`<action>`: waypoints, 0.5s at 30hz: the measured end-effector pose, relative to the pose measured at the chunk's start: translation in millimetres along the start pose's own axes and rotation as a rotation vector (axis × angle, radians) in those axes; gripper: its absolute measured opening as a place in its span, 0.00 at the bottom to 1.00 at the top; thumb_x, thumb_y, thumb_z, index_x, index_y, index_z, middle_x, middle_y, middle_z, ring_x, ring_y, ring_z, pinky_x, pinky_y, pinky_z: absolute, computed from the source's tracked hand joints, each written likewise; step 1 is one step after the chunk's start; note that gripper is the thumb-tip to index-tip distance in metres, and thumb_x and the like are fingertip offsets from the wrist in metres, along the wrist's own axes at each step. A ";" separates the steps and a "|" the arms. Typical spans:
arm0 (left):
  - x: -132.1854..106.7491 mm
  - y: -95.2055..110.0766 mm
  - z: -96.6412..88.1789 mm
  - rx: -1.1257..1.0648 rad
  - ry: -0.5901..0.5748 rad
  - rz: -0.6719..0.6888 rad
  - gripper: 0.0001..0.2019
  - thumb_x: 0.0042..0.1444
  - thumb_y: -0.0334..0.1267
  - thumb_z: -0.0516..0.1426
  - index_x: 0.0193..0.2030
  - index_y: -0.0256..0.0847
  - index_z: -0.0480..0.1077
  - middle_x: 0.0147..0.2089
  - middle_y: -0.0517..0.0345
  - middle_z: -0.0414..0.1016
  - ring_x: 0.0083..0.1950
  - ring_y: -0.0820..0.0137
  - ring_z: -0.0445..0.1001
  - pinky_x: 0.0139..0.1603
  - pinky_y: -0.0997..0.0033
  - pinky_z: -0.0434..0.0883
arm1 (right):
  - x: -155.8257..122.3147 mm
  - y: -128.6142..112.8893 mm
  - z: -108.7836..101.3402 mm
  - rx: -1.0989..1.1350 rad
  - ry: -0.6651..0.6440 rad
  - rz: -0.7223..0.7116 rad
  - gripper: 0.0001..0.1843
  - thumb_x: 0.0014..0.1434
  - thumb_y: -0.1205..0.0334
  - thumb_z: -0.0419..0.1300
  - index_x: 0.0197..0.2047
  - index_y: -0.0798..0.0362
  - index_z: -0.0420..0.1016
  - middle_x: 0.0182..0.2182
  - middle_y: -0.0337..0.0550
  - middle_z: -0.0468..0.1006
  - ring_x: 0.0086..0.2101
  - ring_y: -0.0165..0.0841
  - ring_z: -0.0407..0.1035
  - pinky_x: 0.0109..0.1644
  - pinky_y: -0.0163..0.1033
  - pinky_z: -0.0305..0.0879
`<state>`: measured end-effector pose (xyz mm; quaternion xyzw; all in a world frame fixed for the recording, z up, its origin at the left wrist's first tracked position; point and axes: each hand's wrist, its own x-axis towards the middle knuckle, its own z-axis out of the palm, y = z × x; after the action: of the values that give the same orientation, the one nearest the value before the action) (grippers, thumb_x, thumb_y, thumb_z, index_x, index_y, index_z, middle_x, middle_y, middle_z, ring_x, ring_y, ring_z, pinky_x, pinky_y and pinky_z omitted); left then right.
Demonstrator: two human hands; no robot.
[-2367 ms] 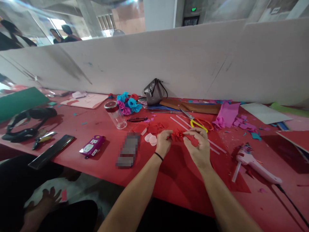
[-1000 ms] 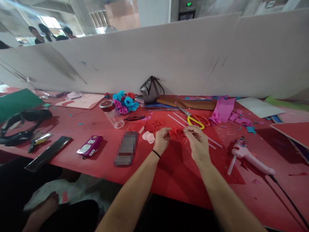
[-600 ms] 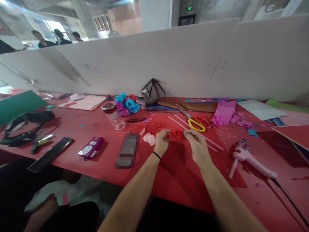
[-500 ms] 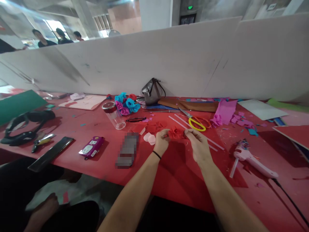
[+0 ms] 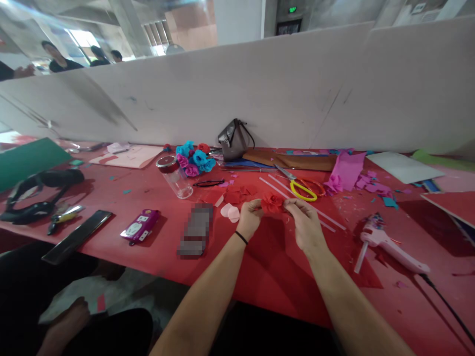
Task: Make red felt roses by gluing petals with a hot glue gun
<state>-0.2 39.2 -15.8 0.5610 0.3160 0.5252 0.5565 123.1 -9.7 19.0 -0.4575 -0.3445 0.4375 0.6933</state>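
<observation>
A red paper flower [image 5: 272,201] is held between my two hands, a little above the red tabletop. My left hand [image 5: 251,216] pinches its left edge, with a dark band around the wrist. From the other side, the fingers of my right hand [image 5: 303,220] close on its right edge. Behind the flower lie scissors [image 5: 304,190] with yellow handles and clear glue sticks [image 5: 272,187]. Red paper pieces [image 5: 239,194] and pale pink paper petals [image 5: 230,212] rest left of my left hand.
A pink glue gun [image 5: 389,248] with a cord lies at right. Blue, pink and red paper flowers [image 5: 196,160] stand behind a clear jar [image 5: 176,180]. A blurred dark phone-like slab [image 5: 196,230] and a purple case [image 5: 140,226] lie at left. A white partition [image 5: 289,94] borders the table.
The red flower has turned slightly, showing its layered petals more plainly. Both hands keep their pinch in nearly the same place.
</observation>
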 end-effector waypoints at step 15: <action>-1.8 6.5 3.3 -0.075 0.067 -0.023 0.10 0.40 0.41 0.64 0.23 0.35 0.75 0.26 0.55 0.76 0.31 0.68 0.71 0.37 0.68 0.71 | -4.2 -4.8 -0.1 -0.096 -0.096 0.050 0.08 0.44 0.56 0.65 0.23 0.51 0.73 0.21 0.33 0.71 0.27 0.30 0.62 0.35 0.35 0.59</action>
<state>1.0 35.4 -9.4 0.5182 0.3208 0.5488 0.5721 123.0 -14.5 23.1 -0.4770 -0.3863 0.4595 0.6420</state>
